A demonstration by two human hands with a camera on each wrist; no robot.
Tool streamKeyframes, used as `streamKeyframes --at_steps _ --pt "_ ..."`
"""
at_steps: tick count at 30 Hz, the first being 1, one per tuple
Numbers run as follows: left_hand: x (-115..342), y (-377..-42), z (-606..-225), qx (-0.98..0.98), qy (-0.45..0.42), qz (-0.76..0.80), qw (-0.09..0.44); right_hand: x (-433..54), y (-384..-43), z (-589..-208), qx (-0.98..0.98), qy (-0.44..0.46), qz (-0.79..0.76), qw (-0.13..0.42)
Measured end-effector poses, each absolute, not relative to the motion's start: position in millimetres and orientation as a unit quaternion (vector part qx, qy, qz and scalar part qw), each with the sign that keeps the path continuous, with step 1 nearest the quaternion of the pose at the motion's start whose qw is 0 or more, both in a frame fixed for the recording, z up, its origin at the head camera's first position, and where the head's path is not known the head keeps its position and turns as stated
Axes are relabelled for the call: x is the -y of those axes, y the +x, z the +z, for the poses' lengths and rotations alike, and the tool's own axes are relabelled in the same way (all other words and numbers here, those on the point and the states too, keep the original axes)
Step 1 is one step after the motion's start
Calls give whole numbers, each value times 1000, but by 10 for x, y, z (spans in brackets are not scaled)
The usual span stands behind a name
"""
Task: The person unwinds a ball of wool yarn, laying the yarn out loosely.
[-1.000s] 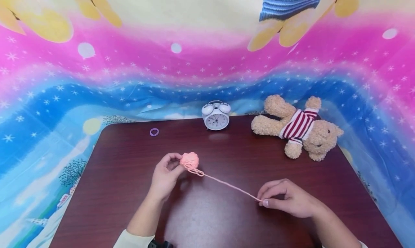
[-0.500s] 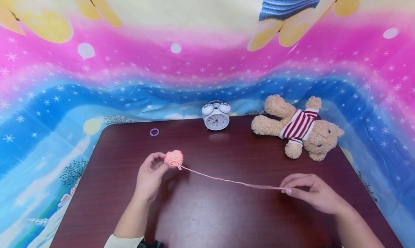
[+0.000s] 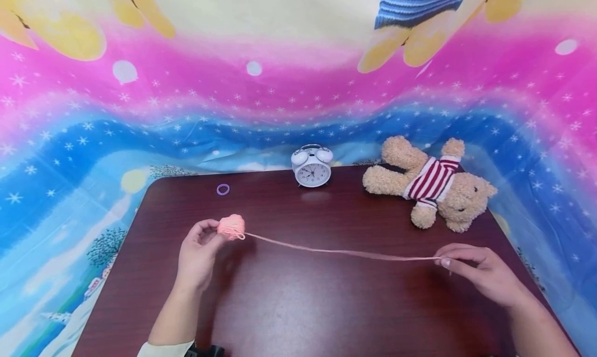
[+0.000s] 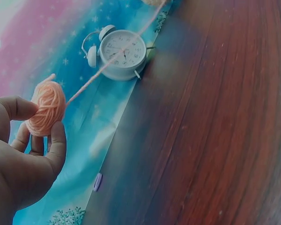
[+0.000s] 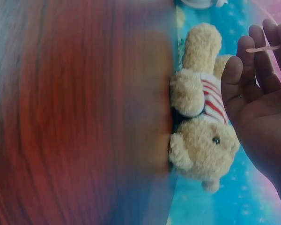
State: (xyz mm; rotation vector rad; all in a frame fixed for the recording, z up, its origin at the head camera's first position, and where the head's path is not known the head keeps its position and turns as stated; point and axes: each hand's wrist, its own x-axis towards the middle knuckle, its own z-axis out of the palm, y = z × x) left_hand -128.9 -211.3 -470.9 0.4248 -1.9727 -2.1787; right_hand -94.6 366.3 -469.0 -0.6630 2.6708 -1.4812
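My left hand (image 3: 198, 256) holds a small ball of peach yarn (image 3: 231, 227) between thumb and fingers, above the left part of the table. In the left wrist view the yarn ball (image 4: 48, 108) shows its wound strands, with the thumb on one side and fingertips on the other. One strand of yarn (image 3: 322, 251) runs from the ball across to the right, sagging slightly. At its far end my right hand (image 3: 487, 274) pinches it between thumb and forefinger. A short yarn tail (image 5: 263, 48) shows against the fingers in the right wrist view.
A white twin-bell alarm clock (image 3: 312, 168) stands at the table's back edge. Left of it lies a purple ring (image 3: 223, 189). A teddy bear (image 3: 431, 186) in a striped shirt lies on its side at the back right. A printed cloth (image 3: 261, 113) hangs behind the dark wooden table (image 3: 298, 305).
Both hands have moved apart, the left one leftward with the yarn ball, the right one rightward and slightly up. The strand between them has grown longer, and loose loops at the ball have shrunk.
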Motion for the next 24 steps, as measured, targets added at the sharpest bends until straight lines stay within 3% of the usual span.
streamKeyframes --at_steps 10,17,24 --pt "2259 -1296 -4747 632 149 -755 93 -3926 -956 -4801 -865 -175 -470 -20" --pt "2345 -1315 -4803 613 122 -774 100 -4072 -977 -4891 -885 -133 -446 -9" --pt "2430 -1338 -4801 603 150 -780 67 -4113 -1002 -4944 -891 -117 -439 -6"
